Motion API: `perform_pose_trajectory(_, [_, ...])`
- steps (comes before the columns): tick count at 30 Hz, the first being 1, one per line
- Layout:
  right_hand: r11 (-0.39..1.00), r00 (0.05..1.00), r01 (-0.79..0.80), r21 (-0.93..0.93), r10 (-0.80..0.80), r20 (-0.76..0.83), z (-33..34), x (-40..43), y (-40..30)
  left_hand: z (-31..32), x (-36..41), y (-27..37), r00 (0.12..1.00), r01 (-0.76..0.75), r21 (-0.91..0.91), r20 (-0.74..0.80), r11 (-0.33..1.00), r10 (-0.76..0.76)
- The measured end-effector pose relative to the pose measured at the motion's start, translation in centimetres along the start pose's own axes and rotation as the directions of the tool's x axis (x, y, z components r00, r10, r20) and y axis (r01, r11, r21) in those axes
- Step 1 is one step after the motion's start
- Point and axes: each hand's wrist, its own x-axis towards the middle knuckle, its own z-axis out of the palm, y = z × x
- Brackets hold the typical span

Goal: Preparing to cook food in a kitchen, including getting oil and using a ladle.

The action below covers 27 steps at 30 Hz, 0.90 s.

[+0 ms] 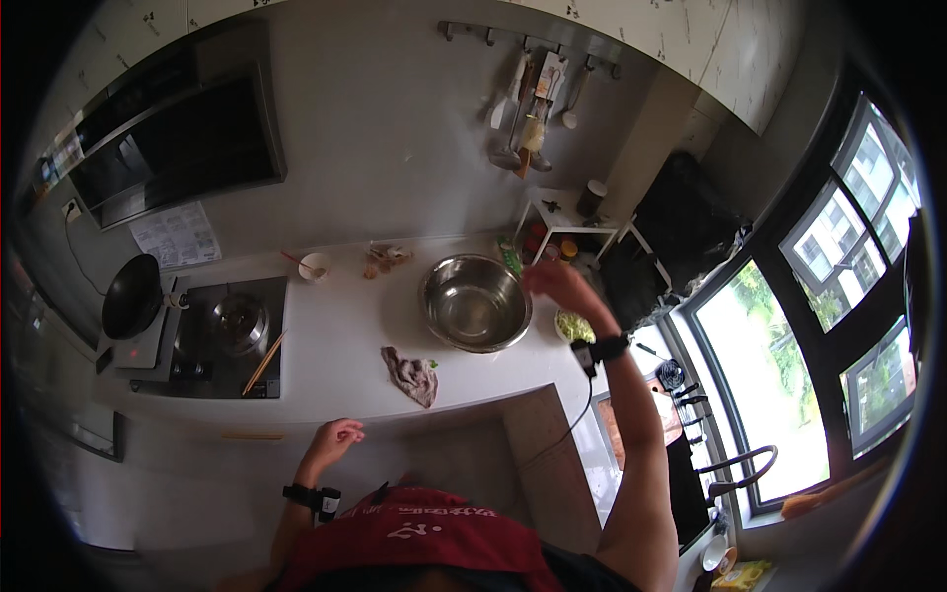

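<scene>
My left hand hangs before the counter's front edge, fingers loosely bent, with nothing visible in it. Over the right part of the counter reaches my right hand, close to the right rim of a large stainless steel basin. Its fingertips are blurred, and whether they hold anything cannot be made out. The basin looks empty apart from reflections. Partly behind my right forearm stands a bowl of shredded pale green vegetable. A green packet lies just beyond my right hand. A crumpled cloth lies at the counter's front edge.
On the left are a cooktop, wooden chopsticks and a black wok. A small white bowl and some scraps lie near the wall. At right stand a white rack, knives and a faucet.
</scene>
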Motion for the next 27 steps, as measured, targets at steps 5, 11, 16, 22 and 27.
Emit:
perform_pose_trajectory(5, [0.922,0.992,-0.006,0.386,0.056,-0.117,-6.3,12.1,1.1,-1.5,0.6,-1.3,0.999,0.026,-0.030,-0.042,0.999,-0.027])
perform_pose_trajectory(11, [0.868,0.924,0.203,-0.454,-0.323,-0.205,-12.1,30.9,9.4,-1.7,0.2,-3.5,0.987,0.025,-0.151,-0.151,0.988,-0.048])
perform_pose_trajectory(16, [0.673,0.876,-0.073,-0.736,-0.310,-0.370,-12.4,41.6,16.7,-0.3,-0.3,-2.9,0.928,0.092,-0.180,-0.341,0.979,-0.150])
perform_pose_trajectory(22, [0.951,0.802,-0.075,-0.299,-0.120,-0.585,-11.5,46.8,18.5,2.0,0.1,-1.7,0.903,0.166,-0.181,-0.368,0.969,-0.224])
perform_pose_trajectory(27, [0.971,0.696,-0.033,-0.237,-0.148,-0.703,-10.9,44.0,14.7,3.5,1.0,-1.8,0.882,0.252,-0.270,-0.331,0.929,-0.335])
